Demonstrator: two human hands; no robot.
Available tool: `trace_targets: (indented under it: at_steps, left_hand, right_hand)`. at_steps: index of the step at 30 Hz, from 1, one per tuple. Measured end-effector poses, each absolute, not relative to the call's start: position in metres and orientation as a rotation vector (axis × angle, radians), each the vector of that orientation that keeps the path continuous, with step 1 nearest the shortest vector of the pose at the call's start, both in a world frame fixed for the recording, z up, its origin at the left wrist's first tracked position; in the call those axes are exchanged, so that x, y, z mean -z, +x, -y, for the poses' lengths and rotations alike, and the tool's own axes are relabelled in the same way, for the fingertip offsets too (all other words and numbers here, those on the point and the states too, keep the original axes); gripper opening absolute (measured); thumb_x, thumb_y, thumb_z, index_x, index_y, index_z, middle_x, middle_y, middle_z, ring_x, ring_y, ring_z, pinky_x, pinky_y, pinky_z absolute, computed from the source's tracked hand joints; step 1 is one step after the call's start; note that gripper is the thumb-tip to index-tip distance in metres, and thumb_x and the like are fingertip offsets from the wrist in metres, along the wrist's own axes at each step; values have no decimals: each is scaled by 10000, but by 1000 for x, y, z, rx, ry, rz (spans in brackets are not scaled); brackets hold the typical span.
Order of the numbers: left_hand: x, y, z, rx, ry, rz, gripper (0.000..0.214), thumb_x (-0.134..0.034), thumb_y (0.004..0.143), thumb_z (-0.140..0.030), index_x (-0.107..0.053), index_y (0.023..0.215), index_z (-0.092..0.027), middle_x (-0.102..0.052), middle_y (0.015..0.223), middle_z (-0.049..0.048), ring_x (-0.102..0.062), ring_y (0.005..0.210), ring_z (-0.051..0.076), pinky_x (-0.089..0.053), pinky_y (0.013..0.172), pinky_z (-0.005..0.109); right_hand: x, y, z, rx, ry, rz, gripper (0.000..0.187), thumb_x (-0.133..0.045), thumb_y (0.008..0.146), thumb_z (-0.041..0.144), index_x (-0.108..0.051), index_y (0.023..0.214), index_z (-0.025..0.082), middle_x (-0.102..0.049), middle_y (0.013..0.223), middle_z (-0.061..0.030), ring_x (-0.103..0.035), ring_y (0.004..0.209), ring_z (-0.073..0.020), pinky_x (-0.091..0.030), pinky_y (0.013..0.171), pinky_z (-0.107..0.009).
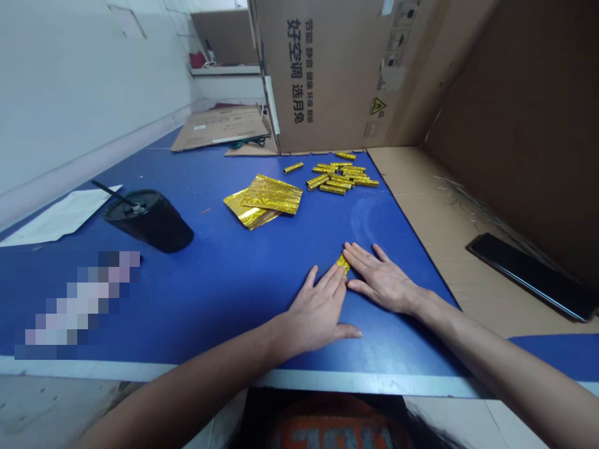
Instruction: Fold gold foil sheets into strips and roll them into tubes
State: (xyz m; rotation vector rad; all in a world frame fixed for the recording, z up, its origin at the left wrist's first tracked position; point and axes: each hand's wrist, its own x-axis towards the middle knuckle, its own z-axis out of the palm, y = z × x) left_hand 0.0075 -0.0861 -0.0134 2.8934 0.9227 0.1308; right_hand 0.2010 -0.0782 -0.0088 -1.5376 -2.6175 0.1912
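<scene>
My left hand (321, 308) lies flat on the blue table, its fingertips on a small piece of gold foil paper (344, 263) and its thumb stretched to the right. From the other side my right hand (381, 277) rests its outstretched fingers against the same piece, which both hands partly cover. Beyond them, a few gold foil sheets (274, 194) lie overlapped on the table. Farther back and to the right is a loose pile of several small rolled or folded gold foil pieces (344, 178), with one roll (293, 168) apart to its left.
A black tumbler (150, 221) with a straw stands at the left, near a white paper (60, 215). A blurred-out object (79, 305) lies at the front left. Cardboard (337, 75) walls the back and right, and a black phone-like slab (533, 274) lies at the right.
</scene>
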Motion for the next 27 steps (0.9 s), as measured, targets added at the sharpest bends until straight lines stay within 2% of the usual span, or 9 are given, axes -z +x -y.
trace_targets:
  at_steps: [6,10,16,20,22,24,27]
  left_hand:
    - [14,6,83,-133,2914,-913,836,-349,756,-673,-259,1329,-71,-238,1404,179,-146,1319,252,-89,1043,494]
    - [12,-4,63,-111,2905,-906,756,-326,795,-636,-233,1352,-133,-303,1388,126,-219,1297,248,-69,1037,510]
    - [6,-9,39,-59,2913,-961,670,-338,809,-608,-282,1342,-205,-325,1386,72,-206,1295,291,-95,1011,555]
    - [2,13,55,-105,2917,-1114,753,-236,805,-653,-322,1321,-112,-351,1362,128,-180,1297,306,-50,1016,552]
    - [5,25,65,-126,2949,-1000,830,-187,785,-687,-246,1350,-83,-259,1408,131,-121,1318,278,-65,1042,488]
    - [10,31,70,-94,2944,-927,908,-207,758,-714,-148,1370,-47,-172,1432,147,-93,1326,258,-77,1055,444]
    - [17,30,66,-44,2911,-896,914,-190,761,-712,-91,1378,-45,-127,1440,151,-63,1331,252,-69,1054,448]
  right_hand:
    - [10,204,78,-136,-1626,2592,624,-220,864,548,-263,1361,174,-261,1415,-93,-188,1304,-256,-146,1012,-573]
    - [9,204,96,-71,-1666,2570,648,-243,847,574,-266,1362,181,-298,1400,-95,-198,1299,-277,-138,1007,-589]
    - [9,197,117,-17,-1709,2558,674,-269,836,584,-292,1352,151,-294,1398,-106,-216,1292,-290,-148,1009,-585]
    - [12,195,117,10,-1707,2551,670,-274,846,562,-302,1342,113,-303,1391,-128,-237,1285,-293,-162,1000,-593]
    - [13,196,116,7,-1691,2557,649,-276,859,531,-287,1346,102,-311,1385,-143,-256,1278,-287,-176,995,-593]
    - [14,197,116,6,-1676,2566,624,-282,868,498,-273,1352,104,-326,1378,-147,-263,1275,-288,-187,987,-598]
    - [14,198,116,45,-1670,2553,596,-306,870,464,-258,1362,131,-330,1382,-123,-247,1281,-294,-193,983,-599]
